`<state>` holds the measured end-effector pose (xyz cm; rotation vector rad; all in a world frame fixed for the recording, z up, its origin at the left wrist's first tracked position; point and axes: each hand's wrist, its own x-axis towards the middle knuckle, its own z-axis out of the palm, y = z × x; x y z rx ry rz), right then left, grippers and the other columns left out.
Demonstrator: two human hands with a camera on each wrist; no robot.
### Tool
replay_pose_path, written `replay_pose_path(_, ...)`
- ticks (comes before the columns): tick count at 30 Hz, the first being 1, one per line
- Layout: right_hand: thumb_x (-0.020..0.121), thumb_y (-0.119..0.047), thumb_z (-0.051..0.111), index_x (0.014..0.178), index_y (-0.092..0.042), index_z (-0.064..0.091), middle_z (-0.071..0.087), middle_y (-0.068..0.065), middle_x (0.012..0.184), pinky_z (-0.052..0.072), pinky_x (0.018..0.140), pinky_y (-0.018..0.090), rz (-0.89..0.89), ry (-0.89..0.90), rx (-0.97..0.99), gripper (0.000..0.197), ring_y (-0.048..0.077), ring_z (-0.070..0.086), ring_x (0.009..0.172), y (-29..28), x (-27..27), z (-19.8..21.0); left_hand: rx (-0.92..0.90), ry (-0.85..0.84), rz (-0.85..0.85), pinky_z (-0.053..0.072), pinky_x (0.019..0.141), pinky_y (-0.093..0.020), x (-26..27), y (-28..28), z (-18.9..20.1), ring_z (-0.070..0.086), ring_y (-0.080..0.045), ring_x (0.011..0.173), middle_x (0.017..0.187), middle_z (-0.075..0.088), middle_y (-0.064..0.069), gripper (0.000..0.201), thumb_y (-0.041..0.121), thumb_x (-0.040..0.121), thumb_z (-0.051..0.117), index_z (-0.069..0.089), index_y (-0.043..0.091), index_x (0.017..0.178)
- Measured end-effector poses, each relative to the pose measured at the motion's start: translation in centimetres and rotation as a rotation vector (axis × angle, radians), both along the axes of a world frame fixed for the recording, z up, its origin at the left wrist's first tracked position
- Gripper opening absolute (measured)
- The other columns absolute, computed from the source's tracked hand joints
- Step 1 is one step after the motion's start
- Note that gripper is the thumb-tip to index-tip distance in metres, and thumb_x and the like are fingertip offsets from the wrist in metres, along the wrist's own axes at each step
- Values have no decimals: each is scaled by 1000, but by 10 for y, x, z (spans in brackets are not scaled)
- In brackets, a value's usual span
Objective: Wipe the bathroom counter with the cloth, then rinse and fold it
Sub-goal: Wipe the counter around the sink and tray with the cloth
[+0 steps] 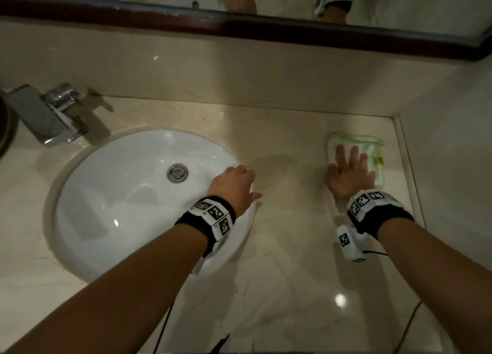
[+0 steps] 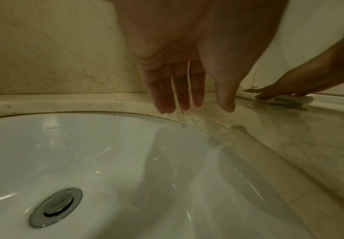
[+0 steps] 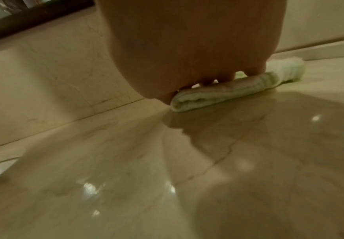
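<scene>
At the left the tap (image 1: pixel 53 114) looks off and the sink (image 1: pixel 106 194) shows no running water, so rinsing and folding seem still ahead. The left hand (image 1: pixel 235 187) hovers at the basin's edge, fingers straight, holding nothing. Farther right, the right hand (image 1: pixel 350 171) presses flat on the cloth (image 1: pixel 356 140) near the surface's (image 1: pixel 279 247) right end, so wiping looks underway

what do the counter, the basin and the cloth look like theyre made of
Counter: polished marble-like stone, beige with thin veins and glossy light spots.
Basin: white glazed ceramic, probably, smooth with sharp reflections.
Cloth: soft woven or terry fabric, white with green edging, folded under the right hand.
</scene>
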<state>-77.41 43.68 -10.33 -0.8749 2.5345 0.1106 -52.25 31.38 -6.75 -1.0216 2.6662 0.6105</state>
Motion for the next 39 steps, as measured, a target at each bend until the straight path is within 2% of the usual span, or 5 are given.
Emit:
replay_pose_path(3, 102, -41, 18, 153, -35, -8, -15, 3, 162, 1, 117, 57, -9, -16, 21, 58, 27, -10, 149, -3, 0, 0, 22, -61, -60, 37, 106, -41, -4, -3, -9, 22, -24, 144, 157, 23, -2, 71, 61, 90, 49, 30, 23, 146)
replay_pose_path(8, 103, -42, 19, 152, -36, -10, -19, 3, 161, 0, 116, 59, 58, -75, 39, 58, 28, -14, 148, -34, 16, 4, 149, -237, -78, 27, 115, -48, -12, 1, -20, -10, -23, 149, 160, -21, 1, 101, 77, 81, 44, -4, 27, 154)
replay_pose_path(21, 101, -42, 20, 151, -40, -12, -22, 0, 160, -5, 116, 58, 529, -119, -40, 58, 25, -21, 147, -116, 96, 1, 167, -250, -2, 39, 107, -49, -22, 12, -27, 8, -30, 147, 159, -22, 3, 114, 67, 75, 66, -4, 26, 154)
replay_pose_path(30, 101, -45, 21, 150, -45, -7, -16, -8, 161, -1, 118, 53, 547, -116, -62, 56, 20, -12, 149, -94, 42, 2, 209, -292, 30, 35, 110, -47, -24, 13, -24, 6, -28, 149, 156, -30, 7, 116, 68, 74, 64, -13, 31, 152)
replay_pose_path(39, 100, -50, 14, 151, -43, -9, -16, -3, 162, 1, 118, 54, 254, -61, 16, 56, 25, -12, 149, -13, -60, 2, 192, -322, 40, 40, 107, -43, -27, 15, -15, 19, -25, 146, 156, -29, 6, 114, 66, 76, 65, -12, 30, 152)
